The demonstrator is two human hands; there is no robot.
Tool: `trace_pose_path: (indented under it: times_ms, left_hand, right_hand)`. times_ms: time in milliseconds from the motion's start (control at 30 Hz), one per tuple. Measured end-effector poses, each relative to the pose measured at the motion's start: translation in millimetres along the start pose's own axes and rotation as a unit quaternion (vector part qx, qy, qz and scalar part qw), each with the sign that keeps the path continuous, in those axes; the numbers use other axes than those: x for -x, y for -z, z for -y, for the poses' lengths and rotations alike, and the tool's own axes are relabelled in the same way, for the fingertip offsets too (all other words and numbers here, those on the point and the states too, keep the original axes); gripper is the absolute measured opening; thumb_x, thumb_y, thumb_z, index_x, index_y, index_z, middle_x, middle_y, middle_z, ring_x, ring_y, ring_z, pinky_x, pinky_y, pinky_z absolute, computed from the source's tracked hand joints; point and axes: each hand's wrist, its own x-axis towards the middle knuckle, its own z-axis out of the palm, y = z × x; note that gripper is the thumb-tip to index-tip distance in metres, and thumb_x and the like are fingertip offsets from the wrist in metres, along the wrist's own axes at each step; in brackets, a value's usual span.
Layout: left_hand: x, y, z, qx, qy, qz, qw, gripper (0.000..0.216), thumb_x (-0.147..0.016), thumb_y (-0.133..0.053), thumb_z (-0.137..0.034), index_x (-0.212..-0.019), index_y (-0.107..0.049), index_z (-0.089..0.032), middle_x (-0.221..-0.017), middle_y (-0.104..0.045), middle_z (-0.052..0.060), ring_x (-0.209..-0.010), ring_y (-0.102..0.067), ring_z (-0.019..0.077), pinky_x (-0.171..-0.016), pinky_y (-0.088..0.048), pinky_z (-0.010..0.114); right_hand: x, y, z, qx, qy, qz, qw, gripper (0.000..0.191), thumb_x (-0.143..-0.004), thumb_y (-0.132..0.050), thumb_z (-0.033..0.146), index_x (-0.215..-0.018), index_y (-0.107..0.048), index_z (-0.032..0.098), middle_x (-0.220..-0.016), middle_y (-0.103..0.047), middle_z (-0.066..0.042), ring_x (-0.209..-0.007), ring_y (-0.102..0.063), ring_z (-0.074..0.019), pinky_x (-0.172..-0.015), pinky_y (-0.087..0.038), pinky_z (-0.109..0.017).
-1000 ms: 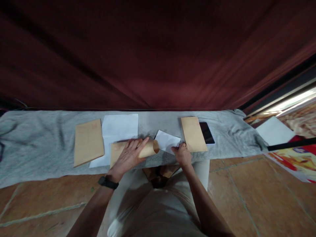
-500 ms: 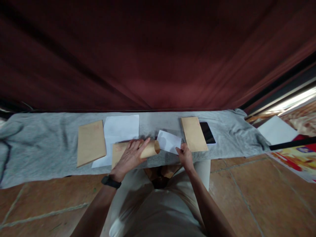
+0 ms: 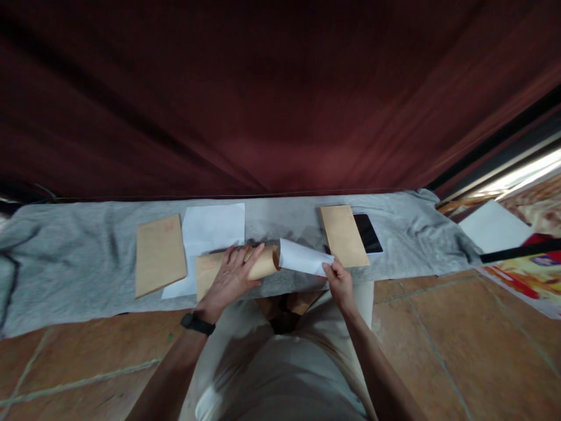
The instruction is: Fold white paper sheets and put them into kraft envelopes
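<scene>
My left hand [image 3: 231,276] lies over a brown envelope [image 3: 263,266] on the grey cloth [image 3: 65,263], fingers curled round it so its mouth bulges wide. My right hand [image 3: 339,279] pinches a folded white sheet [image 3: 302,257] by its near corner. The sheet's far edge sits at the envelope's mouth. A black watch is on my left wrist.
A second brown envelope [image 3: 158,253] lies left, partly over a white sheet [image 3: 213,229]. A third envelope [image 3: 342,235] lies right, beside a dark phone [image 3: 368,233]. Dark red curtain hangs behind. More paper [image 3: 493,225] lies at far right on the tiled floor.
My right hand has lifted the folded white sheet off the cloth and turned it level, bringing its edge to the envelope's mouth. My left hand has stayed on the envelope.
</scene>
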Motion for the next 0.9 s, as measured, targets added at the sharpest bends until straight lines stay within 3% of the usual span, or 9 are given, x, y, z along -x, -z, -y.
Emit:
trace_pose_path:
  times_ms: [133, 367, 533, 900]
  left_hand:
    - [0, 0, -1, -0.004, 0.003, -0.003, 1.000, 0.103, -0.076, -0.081, -0.038, -0.161, -0.024, -0.019, -0.140, -0.056, 0.020, -0.134, -0.049, 0.0358, -0.120, -0.027, 0.055]
    - [2, 2, -4, -0.011, 0.005, -0.014, 1.000, 0.100, -0.076, -0.081, -0.038, -0.160, -0.029, -0.021, -0.143, -0.053, 0.020, -0.137, -0.046, 0.0378, -0.122, -0.022, 0.059]
    - [2, 2, -5, -0.022, 0.006, -0.019, 1.000, 0.100, -0.076, -0.081, -0.038, -0.159, -0.030, -0.020, -0.145, -0.052, 0.021, -0.138, -0.045, 0.0379, -0.122, -0.020, 0.061]
    - [1, 0, -6, -0.021, -0.004, -0.048, 0.999, 0.096, -0.075, -0.081, -0.038, -0.157, -0.035, -0.022, -0.145, -0.051, 0.022, -0.139, -0.044, 0.0406, -0.120, -0.021, 0.065]
  right_hand:
    - [1, -1, 4, 0.026, 0.008, 0.015, 1.000, 0.034, -0.087, -0.059, 0.052, -0.079, -0.070, 0.021, -0.070, -0.067, -0.002, -0.066, -0.064, -0.0202, -0.059, -0.058, -0.030]
    - [-9, 11, 15, 0.068, -0.001, 0.095, 0.993, 0.030, -0.088, -0.056, 0.045, -0.090, -0.074, 0.021, -0.085, -0.074, -0.006, -0.068, -0.069, -0.0217, -0.063, -0.060, -0.033]
    - [-14, 16, 29, 0.092, 0.012, 0.152, 0.984, 0.029, -0.091, -0.051, 0.041, -0.084, -0.071, 0.022, -0.077, -0.072, -0.004, -0.060, -0.067, -0.0189, -0.060, -0.057, -0.030]
    - [-15, 16, 46, 0.121, -0.008, 0.204, 0.971, 0.028, -0.093, -0.048, 0.042, -0.075, -0.060, 0.024, -0.068, -0.064, -0.001, -0.061, -0.067, -0.0176, -0.054, -0.052, -0.024]
